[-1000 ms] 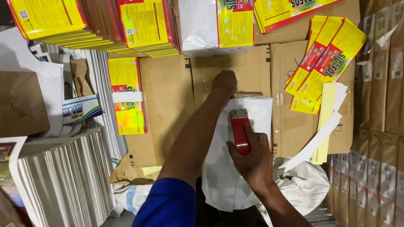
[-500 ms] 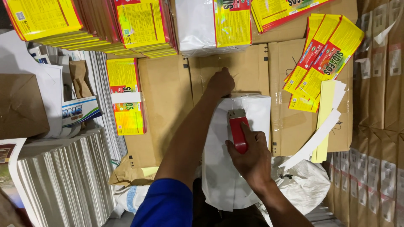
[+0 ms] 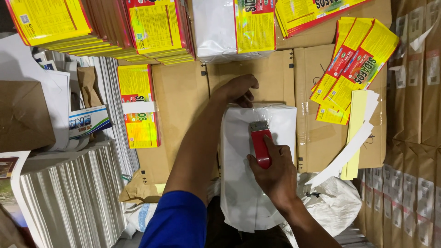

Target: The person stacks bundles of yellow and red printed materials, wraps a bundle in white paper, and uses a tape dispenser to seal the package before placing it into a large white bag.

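Two hands are working a white paper-wrapped bundle (image 3: 257,160) on the cardboard-covered table (image 3: 183,101): the left hand (image 3: 239,88), fingers curled, is pinning its far edge; the right hand (image 3: 275,177) is gripping a red handheld tool (image 3: 260,143) on top. Firm, even pressure should be keeping the wrap flat. Both hands are sitting almost unchanged from a second ago.

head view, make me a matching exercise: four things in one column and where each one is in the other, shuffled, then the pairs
Things:
1. red tool
2. left hand
3. fanned yellow and red labels
4. banded yellow label bundle

Places:
A. on the brown cardboard, left of the forearm
B. gripped in the right hand, on top of the white packet
C. at the far edge of the white packet
D. spread out at upper right

Pairs: 1-B, 2-C, 3-D, 4-A
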